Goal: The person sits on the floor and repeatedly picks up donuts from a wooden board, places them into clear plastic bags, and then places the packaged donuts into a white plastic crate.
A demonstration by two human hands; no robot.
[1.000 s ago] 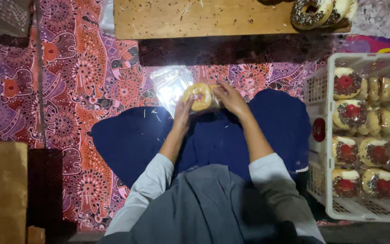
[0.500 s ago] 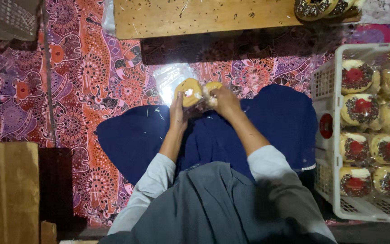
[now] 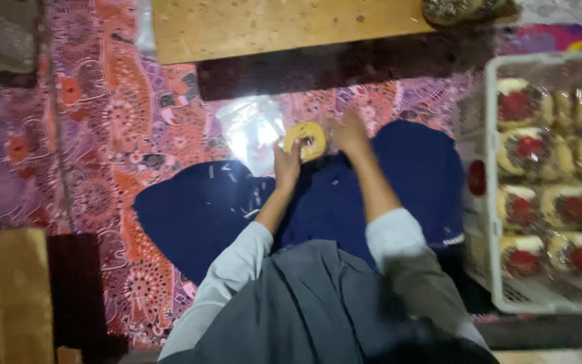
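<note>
A pale yellow ring-shaped doughnut [image 3: 306, 139] is held up over my lap. My left hand [image 3: 286, 164] grips its lower left edge. My right hand [image 3: 349, 133] sits just right of it, fingers bent at its edge; motion blur hides whether they hold it. Behind the doughnut, a pile of clear plastic bags [image 3: 250, 131] lies on the patterned cloth [image 3: 102, 128]. My knees are covered by dark blue fabric [image 3: 203, 209].
A white plastic crate [image 3: 500, 296] at the right holds several wrapped doughnuts with red centres. A low wooden board [image 3: 271, 27] lies ahead, with dark-topped doughnuts [image 3: 456, 10] at its right end. A wooden block [image 3: 5, 296] is at the lower left.
The doughnut has shifted slightly right and now faces the camera as a full ring. My right hand has slid to its right side. The view has drifted a little.
</note>
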